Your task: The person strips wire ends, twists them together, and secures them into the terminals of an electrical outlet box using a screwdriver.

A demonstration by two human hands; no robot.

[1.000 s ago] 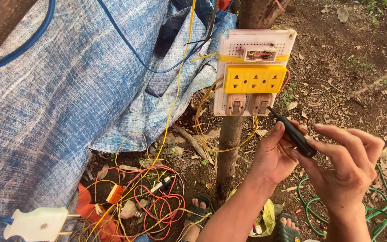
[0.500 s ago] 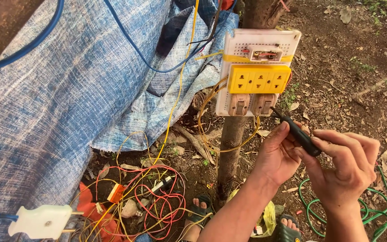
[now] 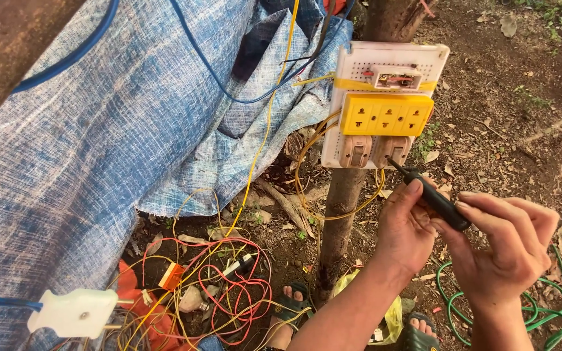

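Both hands hold a black screwdriver (image 3: 432, 196) at the foot of a switch board on a post.

The screwdriver slants up to the left, its tip touching or just under the right one of two beige switches (image 3: 391, 151) at the bottom edge of the white board (image 3: 352, 97). The left hand (image 3: 406, 227) has its thumb and fingers closed on the middle of the handle; the right hand (image 3: 508, 244) pinches the handle's rear end between thumb and fingertips. Above the switches sits a yellow socket strip (image 3: 385, 114). The board is fixed to a wooden post (image 3: 339, 214), with yellow wires (image 3: 307, 162) looping out beside it. Left of the post hangs a blue tarp (image 3: 99, 143); red wires (image 3: 229, 286) lie tangled on the ground below, and a green hose (image 3: 554, 312) is coiled by the right hand.
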